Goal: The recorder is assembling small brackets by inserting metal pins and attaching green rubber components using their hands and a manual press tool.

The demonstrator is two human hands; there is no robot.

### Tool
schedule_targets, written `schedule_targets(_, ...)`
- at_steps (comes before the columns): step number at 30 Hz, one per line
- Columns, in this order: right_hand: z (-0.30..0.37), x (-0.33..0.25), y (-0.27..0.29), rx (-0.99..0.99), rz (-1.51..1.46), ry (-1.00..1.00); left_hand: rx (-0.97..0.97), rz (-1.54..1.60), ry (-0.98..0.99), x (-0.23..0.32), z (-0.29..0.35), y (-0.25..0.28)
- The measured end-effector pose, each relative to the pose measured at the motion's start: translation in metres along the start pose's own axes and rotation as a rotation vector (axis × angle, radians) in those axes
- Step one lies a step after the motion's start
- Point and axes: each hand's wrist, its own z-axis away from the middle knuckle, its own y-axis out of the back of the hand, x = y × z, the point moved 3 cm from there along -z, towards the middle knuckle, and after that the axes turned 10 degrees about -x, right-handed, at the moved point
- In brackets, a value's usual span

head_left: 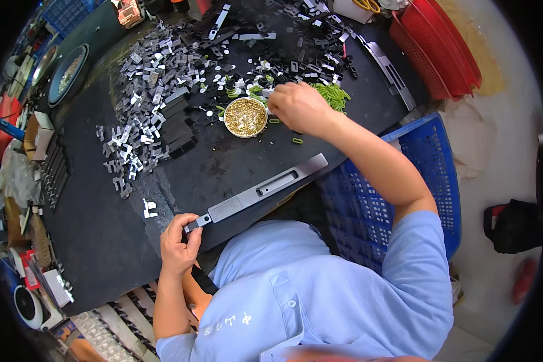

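A long grey metal bar [235,205] with a slot lies slanting along the near edge of the black table. My left hand [180,244] pinches its left end between thumb and fingers. Farther off, my right hand [298,108] is beside a round dish [245,137] full of small brass-coloured pieces [245,116]. Its fingers are curled down and together near the dish's right rim, and whatever they hold is hidden. Bright green oblong rings [333,96] are heaped just past that hand. A single green ring [297,141] sits nearer to me.
Many small metal brackets [145,96] spread over the table's far left, beside stacked dark strips [178,123]. One bracket [149,208] lies alone near my left hand. Another slotted bar [389,72] rests at the far right. Blue crate [431,157] and red baskets [431,45] stand on the right.
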Motion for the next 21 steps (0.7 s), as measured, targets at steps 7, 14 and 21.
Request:
schedule_targets(7, 0.027, 0.005, 0.025, 0.071, -0.362, -0.141, 0.054, -0.016, -0.096, 0.002, 0.001, 0.001)
schedule_targets(14, 0.068, -0.076, 0.011, -0.047, -0.500, 0.460, 0.022, -0.018, -0.133, 0.005, -0.003, 0.000)
schedule_targets(21, 0.052, -0.081, 0.013, -0.255, -0.166, 0.720, 0.018, -0.021, -0.135, 0.007, 0.000, -0.001)
